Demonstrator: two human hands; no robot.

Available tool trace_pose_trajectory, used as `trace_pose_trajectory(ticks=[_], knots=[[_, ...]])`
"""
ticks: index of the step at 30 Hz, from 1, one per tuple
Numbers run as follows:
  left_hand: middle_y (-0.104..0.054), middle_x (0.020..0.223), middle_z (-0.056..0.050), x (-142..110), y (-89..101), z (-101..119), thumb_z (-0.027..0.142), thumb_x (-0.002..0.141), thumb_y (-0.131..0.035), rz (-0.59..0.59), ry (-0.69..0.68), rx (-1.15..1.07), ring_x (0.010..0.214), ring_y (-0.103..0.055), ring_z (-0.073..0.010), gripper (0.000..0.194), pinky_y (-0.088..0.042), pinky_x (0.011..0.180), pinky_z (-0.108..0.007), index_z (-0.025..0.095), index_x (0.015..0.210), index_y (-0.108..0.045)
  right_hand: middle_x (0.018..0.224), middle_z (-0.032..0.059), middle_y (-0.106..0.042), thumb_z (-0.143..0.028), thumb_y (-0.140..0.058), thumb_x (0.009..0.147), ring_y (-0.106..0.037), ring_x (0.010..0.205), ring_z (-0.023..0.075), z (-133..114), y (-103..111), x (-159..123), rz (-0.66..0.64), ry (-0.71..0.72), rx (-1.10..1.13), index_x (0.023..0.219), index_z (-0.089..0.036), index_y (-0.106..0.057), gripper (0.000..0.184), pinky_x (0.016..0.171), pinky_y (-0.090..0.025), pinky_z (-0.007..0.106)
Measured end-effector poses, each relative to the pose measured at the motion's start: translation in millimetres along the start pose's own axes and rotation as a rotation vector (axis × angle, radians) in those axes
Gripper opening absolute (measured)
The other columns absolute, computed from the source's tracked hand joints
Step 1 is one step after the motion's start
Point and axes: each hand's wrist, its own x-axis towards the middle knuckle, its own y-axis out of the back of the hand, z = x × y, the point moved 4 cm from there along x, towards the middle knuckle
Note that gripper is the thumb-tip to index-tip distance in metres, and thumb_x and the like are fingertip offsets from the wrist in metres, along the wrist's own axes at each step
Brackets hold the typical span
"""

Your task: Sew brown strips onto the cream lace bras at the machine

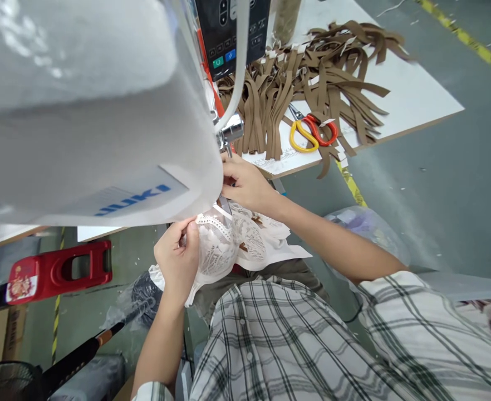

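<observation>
A white lace bra (pixel 218 248) hangs over my lap from the front of a white sewing machine (pixel 103 161). My left hand (pixel 178 248) is closed, pinching the bra's upper edge between thumb and fingers. Close to the machine's needle end, my right hand (pixel 245 184) is bent with its fingertips partly hidden behind the machine head. What those fingers grip cannot be made out; the bra's top edge runs just beneath them. Small brown pieces show on the lace.
On the white table (pixel 421 106) lie many brown fabric strips (pixel 266 106) and scissors (pixel 312 133) with red and yellow handles. A control panel (pixel 232 33) stands beside the machine. A red stool (pixel 62 270) and a fan (pixel 68 356) are at the left.
</observation>
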Motion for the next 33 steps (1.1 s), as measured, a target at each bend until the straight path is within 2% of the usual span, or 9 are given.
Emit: trace_pose_trajectory(ticks=[3,7,13,18,22,24,26,31,33], knots=[[-0.078,0.100,-0.004,0.5,0.5,-1.4,0.024,0.092,-0.059,0.006,0.002,-0.013,0.086,-0.071,-0.0157,0.021,-0.053,0.074,-0.024,0.020,0.099,-0.078,0.117,0.0056,-0.059,-0.032,-0.062,0.089,-0.057,0.088,0.0149,5.9,-1.1,-14.8,0.123,-0.047,0.067,0.096,-0.021,-0.065,0.013,0.073,-0.048,0.029],[-0.078,0.095,-0.003,-1.9,0.8,-4.4,0.022,0.092,-0.058,-0.006,-0.030,-0.041,0.079,-0.070,-0.0134,0.020,-0.052,0.071,-0.022,0.021,0.098,-0.078,0.104,0.0060,-0.060,-0.044,-0.057,0.092,-0.059,0.084,0.0165,40.7,-7.4,-74.1,0.223,-0.293,0.053,0.112,-0.022,-0.056,0.029,0.079,-0.049,0.033],[-0.078,0.091,-0.003,-16.7,1.9,-8.5,0.023,0.092,-0.059,-0.059,-0.101,-0.069,0.076,-0.070,-0.0138,0.020,-0.052,0.068,-0.022,0.022,0.100,-0.078,0.108,0.0093,-0.062,-0.046,-0.062,0.086,-0.060,0.091,0.0209,85.4,-30.8,-173.6,-0.306,-0.597,-0.237,0.117,-0.020,-0.054,0.041,0.080,-0.046,0.036],[-0.078,0.092,-0.004,-39.7,10.2,-26.6,0.029,0.091,-0.061,-0.172,-0.006,-0.129,0.076,-0.070,-0.0147,0.019,-0.054,0.071,-0.023,0.022,0.098,-0.077,0.090,0.0052,-0.061,-0.041,-0.058,0.089,-0.053,0.076,0.0171,87.3,-31.8,-185.2,-0.494,-0.628,-0.299,0.110,-0.020,-0.061,0.030,0.071,-0.039,0.031],[-0.076,0.106,-0.010,-57.6,10.6,-86.8,0.038,0.094,-0.054,-0.240,0.298,-0.080,0.093,-0.070,-0.0207,0.031,-0.055,0.080,-0.028,0.017,0.108,-0.073,0.085,0.0034,-0.056,-0.048,-0.060,0.088,-0.052,0.079,0.0155,63.8,-13.4,-173.1,-0.474,-0.564,-0.163,0.075,-0.017,-0.057,0.033,0.074,-0.042,0.029],[-0.076,0.099,-0.012,-64.9,-0.7,-117.8,0.037,0.095,-0.046,-0.411,0.404,0.102,0.088,-0.070,-0.0231,0.036,-0.054,0.078,-0.032,0.015,0.111,-0.070,0.083,0.0025,-0.056,-0.057,-0.053,0.091,-0.052,0.079,0.0151,37.5,-5.3,-169.9,-0.461,-0.550,0.070,0.080,-0.017,-0.056,0.041,0.073,-0.043,0.028],[-0.075,0.085,-0.013,-69.2,-14.8,-131.5,0.031,0.086,-0.056,-0.538,0.397,0.148,0.084,-0.070,-0.0282,0.026,-0.054,0.079,-0.037,0.014,0.097,-0.072,0.085,0.0024,-0.058,-0.061,-0.047,0.093,-0.054,0.078,0.0146,5.2,-4.4,-168.5,-0.518,-0.529,0.328,0.090,-0.016,-0.058,0.047,0.071,-0.044,0.027],[-0.072,0.116,-0.013,-75.4,-30.1,-86.6,0.031,0.086,-0.055,-0.609,0.263,0.017,0.113,-0.064,-0.0303,0.031,-0.049,0.098,-0.040,0.017,0.109,-0.071,0.075,-0.0002,-0.052,-0.051,-0.047,0.097,-0.051,0.071,0.0105,-65.4,-24.2,-169.4,-0.969,-0.187,0.500,0.077,-0.016,-0.055,0.041,0.067,-0.041,0.023],[-0.074,0.108,-0.011,-82.5,-28.1,-58.8,0.036,0.090,-0.051,-0.702,0.288,-0.208,0.104,-0.068,-0.0276,0.032,-0.054,0.089,-0.037,0.020,0.108,-0.072,0.077,0.0006,-0.054,-0.049,-0.046,0.098,-0.052,0.075,0.0110,-72.9,-28.0,-168.3,-1.006,-0.138,0.488,0.077,-0.016,-0.055,0.039,0.070,-0.041,0.023]])
